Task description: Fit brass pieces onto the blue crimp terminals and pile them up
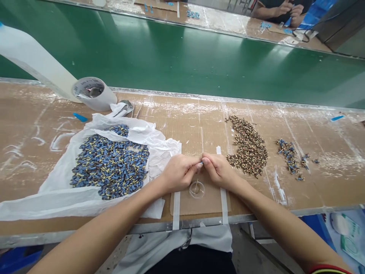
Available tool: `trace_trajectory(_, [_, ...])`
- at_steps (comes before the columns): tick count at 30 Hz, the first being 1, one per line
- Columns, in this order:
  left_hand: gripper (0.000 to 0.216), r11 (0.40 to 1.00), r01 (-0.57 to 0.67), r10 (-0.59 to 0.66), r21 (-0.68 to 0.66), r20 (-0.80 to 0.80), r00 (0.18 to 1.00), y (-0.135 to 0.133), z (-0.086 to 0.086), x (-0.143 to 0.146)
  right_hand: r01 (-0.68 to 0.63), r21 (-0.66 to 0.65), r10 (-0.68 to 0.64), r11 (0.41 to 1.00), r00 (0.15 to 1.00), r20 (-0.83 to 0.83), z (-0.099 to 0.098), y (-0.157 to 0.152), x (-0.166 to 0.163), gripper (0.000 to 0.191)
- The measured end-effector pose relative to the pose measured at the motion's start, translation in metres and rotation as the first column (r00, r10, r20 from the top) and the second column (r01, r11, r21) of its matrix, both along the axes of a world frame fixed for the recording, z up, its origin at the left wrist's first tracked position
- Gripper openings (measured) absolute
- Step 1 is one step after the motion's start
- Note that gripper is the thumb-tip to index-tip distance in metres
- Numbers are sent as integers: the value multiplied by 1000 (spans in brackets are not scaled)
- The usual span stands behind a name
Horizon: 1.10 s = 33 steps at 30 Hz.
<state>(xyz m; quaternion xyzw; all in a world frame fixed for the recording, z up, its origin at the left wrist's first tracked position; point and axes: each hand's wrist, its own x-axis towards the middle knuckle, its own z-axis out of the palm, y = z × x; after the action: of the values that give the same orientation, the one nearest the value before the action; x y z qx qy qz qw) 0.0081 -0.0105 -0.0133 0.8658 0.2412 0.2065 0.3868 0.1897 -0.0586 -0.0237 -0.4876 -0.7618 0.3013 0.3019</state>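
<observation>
Across the cardboard-covered bench (182, 118), loose pieces lie to either side, seemingly so both hands can reach them from the middle. At left, a white paper sheet (167, 142) lies under a heap of blue-and-yellow pieces (111, 161), probably to keep them together. At right, a heap of brown-and-cream pieces (251, 148) sits directly on the cardboard, set apart presumably to avoid mixing. Both forearms angle inward from the near edge; the left hand (178, 173) and right hand (219, 169) meet at the fingertips, fingers curled. Farther right lies a smaller blue-and-brown cluster (288, 156). A clear round dish (197, 190) stands just nearer the body, likely for easy reach. Between the fingertips, both hands pinch a tiny blue piece (202, 162), mostly hidden, apparently steadied from two sides.
</observation>
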Motion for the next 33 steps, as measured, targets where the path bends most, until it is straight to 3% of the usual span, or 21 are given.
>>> trace_trajectory(7, [31,1000,-5,5,10,6,1000,3,3,2,4,-118,-31,993,972,-231,4,3,2,40])
trace_trajectory(18, [25,999,-7,9,46,-56,998,3,2,1,-11,-163,-26,987,974,-224,10,8,9,44])
trace_trajectory(20, [25,999,-17,16,-28,-35,999,4,5,1,-12,-164,-27,986,972,-234,11,7,10,44])
trace_trajectory(22, [28,974,-25,29,-227,12,1000,5,10,0,-9,-177,-40,984,961,-274,11,7,10,43])
trace_trajectory(23, [30,927,-15,35,-374,47,998,6,13,-1,-5,-185,-52,983,952,-301,10,7,10,42])
trace_trajectory(24, [32,843,14,39,-538,87,995,7,16,-2,1,-193,-66,981,942,-329,10,6,10,40])
trace_trajectory(27, [33,431,164,83,-888,219,972,9,20,-4,5,-221,-98,975,905,-414,8,6,7,35])
trace_trajectory(28, [32,299,209,110,-931,251,962,9,21,-5,-1,-230,-104,973,891,-442,8,6,5,34])
trace_trajectory(30, [32,113,262,162,-959,278,947,9,21,-5,-12,-246,-111,969,871,-478,8,6,2,33])
trace_trajectory(33, [33,-47,286,200,-957,271,941,10,19,-5,-5,-249,-114,968,882,-458,9,7,-2,32])
